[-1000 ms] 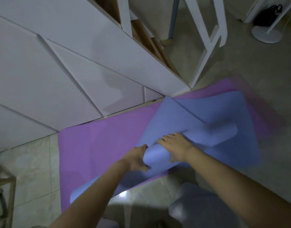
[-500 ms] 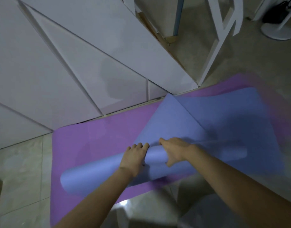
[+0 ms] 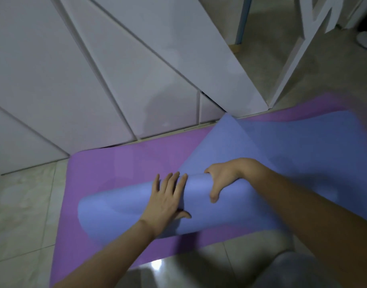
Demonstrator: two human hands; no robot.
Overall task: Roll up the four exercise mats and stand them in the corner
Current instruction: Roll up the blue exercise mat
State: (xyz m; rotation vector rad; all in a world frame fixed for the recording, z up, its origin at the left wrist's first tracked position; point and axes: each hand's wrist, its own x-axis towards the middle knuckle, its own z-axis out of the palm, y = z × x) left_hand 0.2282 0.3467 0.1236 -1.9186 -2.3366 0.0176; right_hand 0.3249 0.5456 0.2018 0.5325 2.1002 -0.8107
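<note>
Head view, blue mat (image 3: 120, 210): partly rolled into a loose tube lying across the purple mat (image 3: 120, 163), which is flat on the tiled floor (image 3: 22, 204). Its unrolled part spreads away to the right, with a fold rising to a peak near the white panelled wall (image 3: 74, 80).
Left hand (image 3: 166, 201): laid flat on top of the roll, fingers (image 3: 171, 179) straight and spread, gripping nothing. It is likely pressing down so the coil cannot spring open.
Right hand (image 3: 222, 179): just beside the left, curled over the roll, fingers hooked over its far side and thumb on the near face. It holds the tube, probably to drive the turn.
Mat relative to fingers: the roll lies directly under both hands, and its left end sticks out well beyond the left hand.
Stage: rolling is unfinished, judging by the flat part. No other mats are in view.
</note>
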